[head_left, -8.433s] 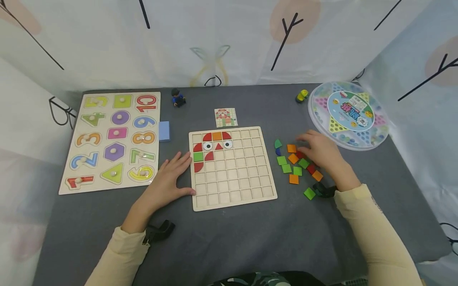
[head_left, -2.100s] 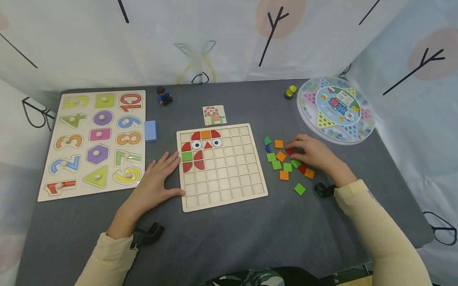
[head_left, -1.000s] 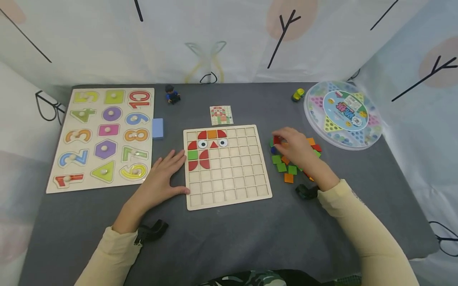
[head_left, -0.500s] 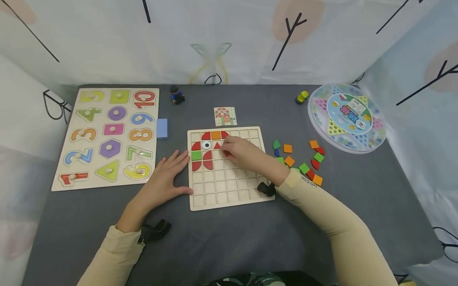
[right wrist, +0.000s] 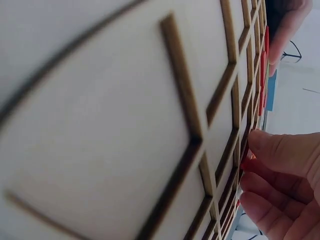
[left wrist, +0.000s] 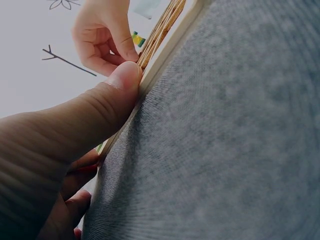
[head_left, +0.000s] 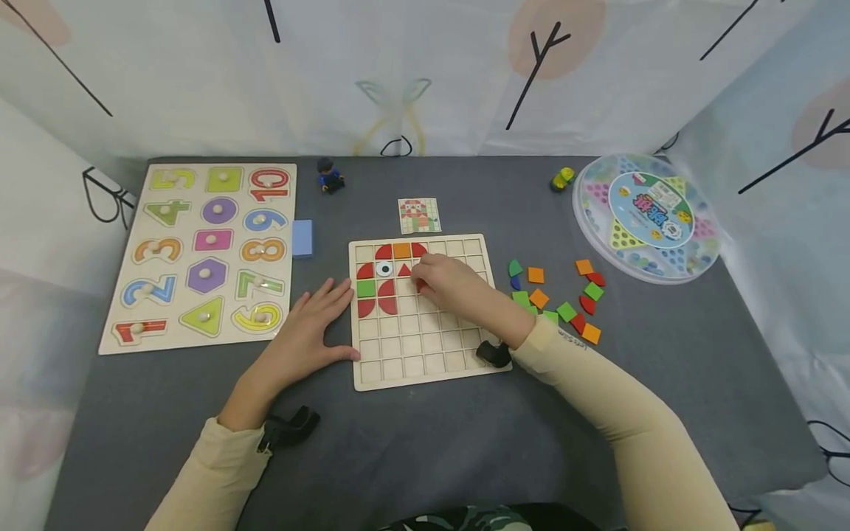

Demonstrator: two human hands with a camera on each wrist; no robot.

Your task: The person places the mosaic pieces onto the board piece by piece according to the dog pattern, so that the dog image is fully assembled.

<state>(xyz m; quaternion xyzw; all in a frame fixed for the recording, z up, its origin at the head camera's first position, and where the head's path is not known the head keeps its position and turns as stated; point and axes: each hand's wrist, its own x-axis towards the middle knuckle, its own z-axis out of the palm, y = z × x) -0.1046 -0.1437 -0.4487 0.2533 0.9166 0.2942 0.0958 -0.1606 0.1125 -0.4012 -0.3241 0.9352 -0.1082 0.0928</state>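
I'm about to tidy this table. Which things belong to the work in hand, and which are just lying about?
Seemingly in use:
Grid board, touched by the left hand
Red piece in the right hand
Coloured pieces, placed and loose
Pattern card, likely the reference

Probably just lying about:
Number puzzle
Blue block
Toy figure
Yellow-green toy
Round game box

soft, even light; wrist views partly blurred
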